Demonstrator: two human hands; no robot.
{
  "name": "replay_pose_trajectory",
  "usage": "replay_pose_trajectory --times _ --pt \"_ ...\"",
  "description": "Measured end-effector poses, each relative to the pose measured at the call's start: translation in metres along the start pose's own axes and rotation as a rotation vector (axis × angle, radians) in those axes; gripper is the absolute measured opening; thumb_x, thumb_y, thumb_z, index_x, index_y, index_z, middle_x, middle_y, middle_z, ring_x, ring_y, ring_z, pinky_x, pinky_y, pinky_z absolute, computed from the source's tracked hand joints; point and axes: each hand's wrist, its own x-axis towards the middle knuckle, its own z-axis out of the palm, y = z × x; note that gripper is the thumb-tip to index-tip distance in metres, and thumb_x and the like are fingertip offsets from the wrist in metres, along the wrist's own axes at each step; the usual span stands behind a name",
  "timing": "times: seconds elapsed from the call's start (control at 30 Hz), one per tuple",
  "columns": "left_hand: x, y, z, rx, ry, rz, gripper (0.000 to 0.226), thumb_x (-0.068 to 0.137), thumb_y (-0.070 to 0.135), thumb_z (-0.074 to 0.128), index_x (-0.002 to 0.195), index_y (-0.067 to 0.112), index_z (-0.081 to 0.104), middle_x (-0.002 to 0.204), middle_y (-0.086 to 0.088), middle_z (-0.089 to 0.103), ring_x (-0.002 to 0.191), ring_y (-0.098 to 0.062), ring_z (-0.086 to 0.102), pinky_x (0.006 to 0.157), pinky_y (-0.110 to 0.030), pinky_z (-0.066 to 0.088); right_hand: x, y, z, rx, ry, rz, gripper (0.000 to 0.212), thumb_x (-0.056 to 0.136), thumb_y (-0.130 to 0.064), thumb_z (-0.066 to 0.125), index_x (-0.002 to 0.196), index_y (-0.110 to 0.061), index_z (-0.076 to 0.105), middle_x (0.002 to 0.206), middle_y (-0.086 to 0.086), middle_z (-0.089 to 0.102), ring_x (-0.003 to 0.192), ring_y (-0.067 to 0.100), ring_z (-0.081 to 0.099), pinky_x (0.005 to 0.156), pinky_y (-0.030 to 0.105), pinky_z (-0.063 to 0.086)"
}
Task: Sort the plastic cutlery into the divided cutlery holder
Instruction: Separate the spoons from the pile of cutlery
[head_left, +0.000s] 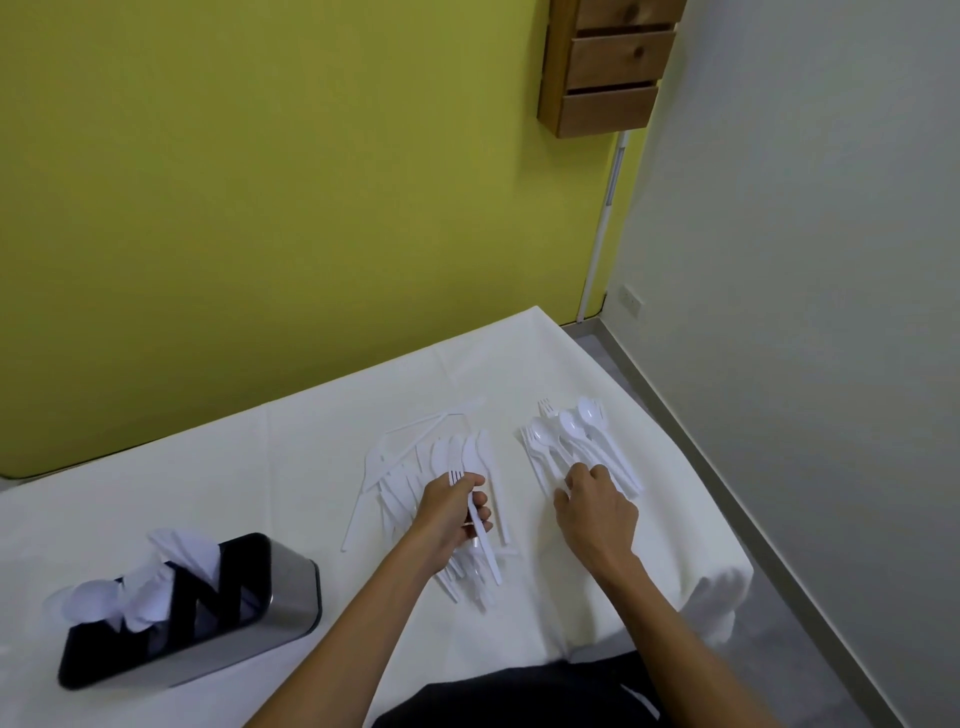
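The left hand (451, 512) is clenching around a white plastic fork (475, 519), tines pointing to 12 o'clock, over the knife pile (457, 457) on the white tablecloth (260, 467). The right hand (597, 512), fingers loosely spread and grasping nothing, is pressing on the spoon-and-fork pile (571, 441) at 3 o'clock of the knives. The divided cutlery holder (208, 618), already containing white cutlery, is standing at 8 o'clock of both piles.

Even, soft indoor light; wide-angle view, moderate sharpness.

White tablecloth (260, 467) is bright, near overexposed, so the pale cutlery on it shows low contrast. Shadows on the cloth are faint and diffuse; no hard edges, source direction cannot be told. Cutlery holder (208, 603), at the cloth's near left, is smeared by blur, with a dull sheen on its metal wall. Straight lines above and right of the cloth bow and lean: lens distortion.
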Motion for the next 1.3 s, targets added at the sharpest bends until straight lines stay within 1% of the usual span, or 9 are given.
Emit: replay_pose_trajectory --times 0.13,0.2,0.37,0.5,0.63,0.77,0.9,1.03,1.3 --pt "-0.001 -0.002 0.001 -0.004 -0.022 0.005 0.013 0.100 0.009 0.051 0.107 0.003 0.061 0.069 -0.006 0.053 0.057 -0.019 0.051 0.060 -0.031 0.053 0.002 -0.002 -0.007 0.045 -0.047 0.013 0.015 0.088 -0.023 0.056 0.079 -0.011 0.057 0.075 0.000 0.059 0.062 0.020 0.054 0.054 0.029 0.040" --pt "0.001 -0.001 0.002 -0.010 -0.017 0.021 0.016 0.100 0.019 0.054 0.106 0.004 0.059 0.070 -0.005 0.050 0.058 -0.018 0.050 0.061 -0.031 0.052 -0.004 -0.008 -0.017 0.174 -0.084 0.012 0.016 0.084 -0.025 0.060 0.084 -0.010 0.065 0.078 0.004 0.067 0.072 0.023 0.063 0.063 0.033 0.052" --pt "0.006 0.006 0.014 0.127 0.003 0.069 0.039 0.095 0.053 0.058 0.104 0.015 0.056 0.083 -0.004 0.061 0.070 -0.017 0.061 0.066 -0.030 0.054 -0.028 -0.032 -0.033 0.408 -0.239 -0.145 0.017 0.083 -0.036 0.068 0.093 -0.022 0.069 0.082 -0.010 0.069 0.079 0.007 0.064 0.063 0.025 0.049" --pt "0.011 0.014 0.016 0.091 0.007 0.120 0.020 0.102 0.026 0.047 0.087 0.014 0.051 0.080 -0.003 0.055 0.066 -0.016 0.054 0.067 -0.031 0.051 -0.019 -0.025 -0.026 0.521 -0.125 -0.130 0.027 0.087 -0.047 0.065 0.103 -0.025 0.070 0.100 -0.012 0.068 0.092 0.006 0.066 0.079 0.029 0.054" --pt "0.011 0.015 0.011 -0.018 -0.007 0.101 0.018 0.101 0.010 0.045 0.083 0.010 0.046 0.068 -0.005 0.046 0.057 -0.019 0.046 0.059 -0.032 0.046 0.000 -0.006 -0.015 0.264 -0.038 0.014 0.034 0.098 -0.031 0.053 0.128 -0.015 0.052 0.126 0.006 0.051 0.099 0.026 0.062 0.078 0.036 0.052" --pt "0.010 0.013 0.006 -0.034 -0.003 0.056 0.009 0.101 0.011 0.050 0.092 0.009 0.052 0.070 -0.005 0.045 0.056 -0.018 0.042 0.053 -0.030 0.041 -0.003 -0.012 -0.001 0.195 -0.160 -0.088 0.029 0.099 -0.029 0.047 0.124 -0.019 0.059 0.119 0.002 0.062 0.102 0.023 0.062 0.080 0.035 0.052" --pt "0.010 0.015 0.001 -0.022 0.013 0.057 0.008 0.100 0.012 0.050 0.103 0.014 0.057 0.080 -0.007 0.050 0.057 -0.018 0.043 0.051 -0.028 0.040 0.000 -0.014 -0.003 0.275 -0.065 -0.032 0.036 0.101 -0.029 0.047 0.136 -0.021 0.050 0.119 0.002 0.068 0.105 0.022 0.065 0.077 0.032 0.049" --pt "0.005 0.012 0.001 -0.006 -0.023 0.037 0.003 0.097 0.018 0.059 0.096 0.016 0.060 0.080 -0.004 0.051 0.056 -0.016 0.044 0.051 -0.027 0.039 0.011 -0.011 -0.003 0.237 0.013 0.020 0.045 0.100 -0.025 0.046 0.144 -0.021 0.037 0.097 0.002 0.069 0.076 0.018 0.062 0.054 0.024 0.039" --pt "0.000 0.012 -0.002 -0.018 -0.061 0.006 0.011 0.096 0.021 0.063 0.095 0.011 0.060 0.082 -0.004 0.054 0.057 -0.016 0.047 0.051 -0.028 0.040 0.018 -0.018 -0.013 0.064 0.017 0.024 0.027 0.100 -0.033 0.049 0.103 -0.013 0.066 0.085 0.002 0.071 0.079 0.023 0.067 0.059 0.028 0.044"
